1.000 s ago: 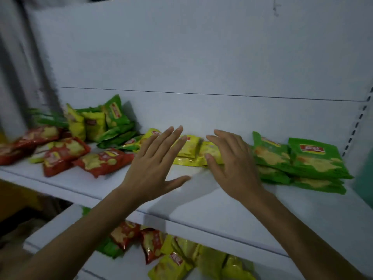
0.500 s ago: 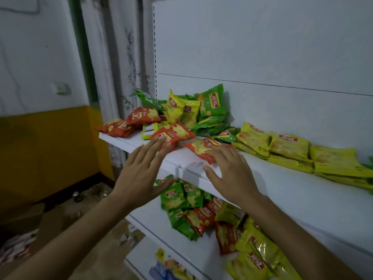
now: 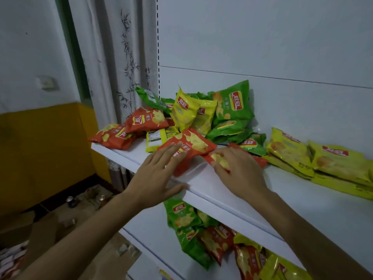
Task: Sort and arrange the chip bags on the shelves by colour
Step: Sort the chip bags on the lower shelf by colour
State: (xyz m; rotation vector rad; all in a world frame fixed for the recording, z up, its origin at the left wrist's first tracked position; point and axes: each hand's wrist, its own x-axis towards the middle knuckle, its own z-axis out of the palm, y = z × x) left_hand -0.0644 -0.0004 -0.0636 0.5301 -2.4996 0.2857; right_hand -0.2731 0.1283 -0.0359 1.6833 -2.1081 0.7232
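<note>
L hand lies flat, fingers straight & a bit spread. Its tips rest on a red bag near the front of the top shelf, thumb on the shelf's front lip. R hand lies over a 2nd red bag, just beside the 1st. Its fingers are loosely bent over the bag; can't tell if that's a pinch or only a press.

Step in hand, I'd say: getting reds out of the mixed pile at back-left, where red, yellow & green are jumbled. Yellow row at right looks sorted. Other reds sit at the shelf's left end. Lower bags are mixed, not yet done.

Next move prob needs a proper grip on both reds, then a shift left to the other reds w/o dragging the green bag just beside the 2nd. Bags look slick & puffy, so a light hold.
</note>
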